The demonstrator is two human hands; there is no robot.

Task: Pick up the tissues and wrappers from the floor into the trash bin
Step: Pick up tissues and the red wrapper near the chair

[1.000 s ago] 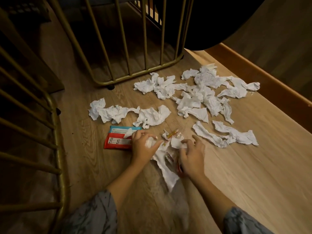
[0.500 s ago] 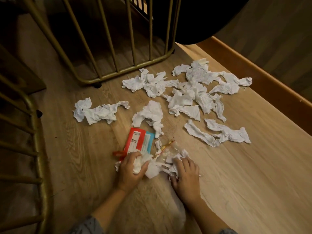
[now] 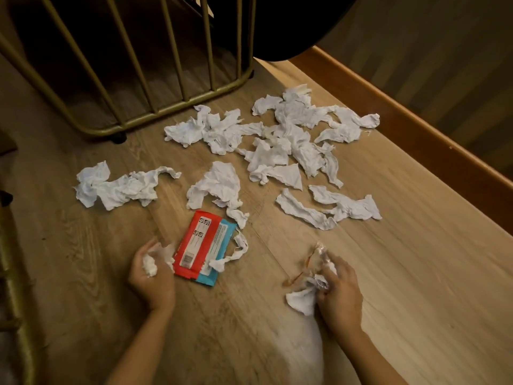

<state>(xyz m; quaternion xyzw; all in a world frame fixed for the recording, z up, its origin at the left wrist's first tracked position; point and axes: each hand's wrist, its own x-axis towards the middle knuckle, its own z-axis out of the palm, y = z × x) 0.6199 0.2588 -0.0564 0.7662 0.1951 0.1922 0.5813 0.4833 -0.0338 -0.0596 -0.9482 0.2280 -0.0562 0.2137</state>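
Note:
Several crumpled white tissues (image 3: pixel 280 140) lie scattered over the wooden floor (image 3: pixel 416 259). A red and blue wrapper (image 3: pixel 204 245) lies flat near the front, with a thin tissue strip (image 3: pixel 236 254) across its right edge. My left hand (image 3: pixel 151 273) is just left of the wrapper, fingers curled round a small wad of tissue (image 3: pixel 150 263). My right hand (image 3: pixel 337 290) is further right, closed on a bunch of tissue (image 3: pixel 302 298) and clear crinkly wrappers (image 3: pixel 313 259). No trash bin can be made out.
A gold metal frame with bars (image 3: pixel 155 79) stands at the back left, and another gold bar (image 3: pixel 14 273) runs down the left edge. A wooden ledge (image 3: pixel 416 129) borders the floor on the right. A dark round shape (image 3: pixel 291 23) hangs at the top.
My hands have drawn apart: the right one moved right with its tissue and clear wrappers, the left one shifted left with a wad. The red and blue wrapper now lies uncovered between them.

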